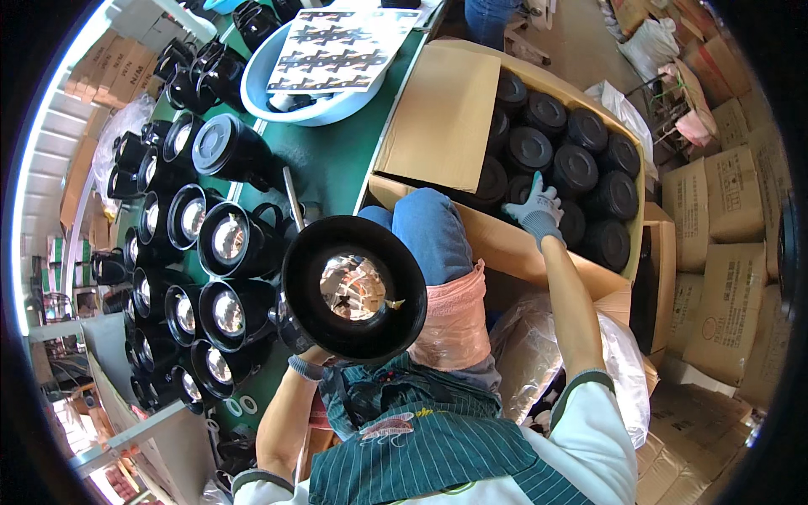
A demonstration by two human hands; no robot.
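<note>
Mug (290, 273) clasped in left fingers (316, 355), resting part-open right fingers (537, 187), grip unclear, in well-filled box (507, 239), with table (324, 153) crowded and plenty seemingly left.

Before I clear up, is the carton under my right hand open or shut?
Open, except on the left: cardboard covers that end of the carton, while black round items show elsewhere, by your right hand.

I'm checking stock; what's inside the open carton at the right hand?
Black cylindrical containers; the gloved right hand and a cardboard panel hide parts. Anything deeper is covered.
</note>
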